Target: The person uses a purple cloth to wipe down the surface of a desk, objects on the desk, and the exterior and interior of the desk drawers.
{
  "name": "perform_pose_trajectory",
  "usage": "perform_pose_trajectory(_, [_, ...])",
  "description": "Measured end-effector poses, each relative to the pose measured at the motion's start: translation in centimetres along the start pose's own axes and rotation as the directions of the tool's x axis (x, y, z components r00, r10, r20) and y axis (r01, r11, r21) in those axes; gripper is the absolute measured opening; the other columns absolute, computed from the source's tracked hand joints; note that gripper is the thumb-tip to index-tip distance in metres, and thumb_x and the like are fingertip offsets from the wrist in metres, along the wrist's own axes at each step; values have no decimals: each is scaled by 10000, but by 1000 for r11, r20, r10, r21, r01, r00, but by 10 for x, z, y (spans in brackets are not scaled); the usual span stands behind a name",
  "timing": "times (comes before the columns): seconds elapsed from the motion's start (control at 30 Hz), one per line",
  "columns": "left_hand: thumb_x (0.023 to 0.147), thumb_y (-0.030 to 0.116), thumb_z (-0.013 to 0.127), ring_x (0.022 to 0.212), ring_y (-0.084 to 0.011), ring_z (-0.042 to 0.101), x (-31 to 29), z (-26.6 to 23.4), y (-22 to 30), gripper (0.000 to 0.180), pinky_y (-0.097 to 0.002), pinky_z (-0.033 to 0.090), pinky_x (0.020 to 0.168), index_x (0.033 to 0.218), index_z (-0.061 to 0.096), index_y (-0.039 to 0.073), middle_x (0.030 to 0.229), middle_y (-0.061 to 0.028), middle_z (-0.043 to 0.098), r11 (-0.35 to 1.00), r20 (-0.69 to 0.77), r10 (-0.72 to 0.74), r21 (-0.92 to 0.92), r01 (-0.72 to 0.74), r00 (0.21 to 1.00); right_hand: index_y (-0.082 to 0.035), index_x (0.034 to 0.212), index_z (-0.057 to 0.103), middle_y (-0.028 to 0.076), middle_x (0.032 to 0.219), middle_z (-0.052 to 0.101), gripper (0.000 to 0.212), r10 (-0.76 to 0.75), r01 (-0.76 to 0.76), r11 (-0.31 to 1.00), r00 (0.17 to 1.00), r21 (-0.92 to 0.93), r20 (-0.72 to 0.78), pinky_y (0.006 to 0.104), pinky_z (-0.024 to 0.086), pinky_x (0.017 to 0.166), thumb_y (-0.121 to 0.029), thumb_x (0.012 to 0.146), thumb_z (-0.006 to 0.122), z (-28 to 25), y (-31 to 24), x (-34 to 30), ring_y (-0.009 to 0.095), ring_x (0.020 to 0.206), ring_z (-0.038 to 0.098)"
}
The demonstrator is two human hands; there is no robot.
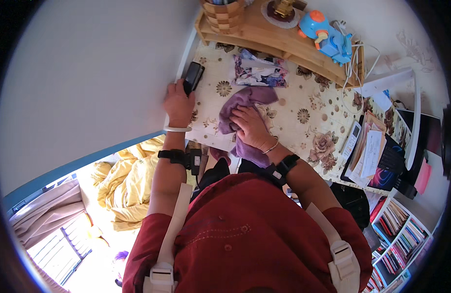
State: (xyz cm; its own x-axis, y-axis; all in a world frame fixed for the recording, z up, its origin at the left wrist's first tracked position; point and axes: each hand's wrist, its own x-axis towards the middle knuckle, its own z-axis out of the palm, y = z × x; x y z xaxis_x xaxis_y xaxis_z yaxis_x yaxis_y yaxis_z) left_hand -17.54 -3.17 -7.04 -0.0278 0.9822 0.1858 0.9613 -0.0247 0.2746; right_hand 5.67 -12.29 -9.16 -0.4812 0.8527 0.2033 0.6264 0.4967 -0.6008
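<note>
My left hand (179,103) is at the left edge of the flower-patterned table, next to the wall. Its fingers are closed around the near end of a small black oblong object (194,75), whose exact kind I cannot make out. Near the middle of the table's front edge, my right hand (252,128) presses on a crumpled purple cloth (260,95), fingers bent into it. Part of the cloth drapes over the front edge below my wrist. Just beyond it lies a soft, floral-printed pack of tissues (259,71).
A wooden shelf (269,36) along the back carries a woven basket (223,17), a blue toy (328,36) and a white cable (355,63). Papers (369,154), a white remote (351,139) and a monitor (426,132) occupy the right side. Yellow bedding (132,180) lies at lower left.
</note>
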Motion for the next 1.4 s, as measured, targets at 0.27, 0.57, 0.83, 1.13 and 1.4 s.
perform_pose_trajectory(0.27, [679,272,645,865,-333,561,-66,-49,-50,478,-444,465,725,1098,532,71,947,-144,525,997,235,13,-77,6,972,-20,1001,589,156,966,603,348,561,-444,723,824,529,-75,327,470,792,-22,658,530,-4,-45,59,304,901,587])
perform_pose_trajectory(0.57, [698,153,646,966,-380,536,-112,-45,-84,572,-432,476,762,1207,398,68,1091,-163,526,954,218,83,-300,-15,972,-20,1135,519,222,1161,505,475,261,-256,965,922,56,-285,411,412,886,-218,709,590,49,-13,218,361,1063,498])
perform_pose_trajectory(0.83, [706,175,695,799,-362,614,-145,-75,-133,577,-417,498,677,1184,410,22,927,-204,611,902,335,60,-423,93,940,-33,942,637,154,1162,516,325,-30,-68,894,978,-443,-209,464,310,940,-220,685,568,85,-25,200,316,1158,397])
perform_pose_trajectory(1.13, [684,122,724,816,-249,635,-232,-165,-216,593,-322,506,692,1181,426,-2,936,-171,616,782,509,-92,-496,379,856,-146,700,623,32,911,587,90,-183,155,976,965,155,187,401,402,810,-157,686,535,115,-136,85,231,945,513])
perform_pose_trajectory(1.4, [729,7,662,932,-148,555,-219,-160,-198,572,-269,454,810,1223,375,-28,1041,-100,560,458,527,-200,-695,554,826,-57,1121,529,195,1178,462,480,83,-54,996,833,70,-547,425,413,816,-24,643,532,116,-64,202,383,969,486])
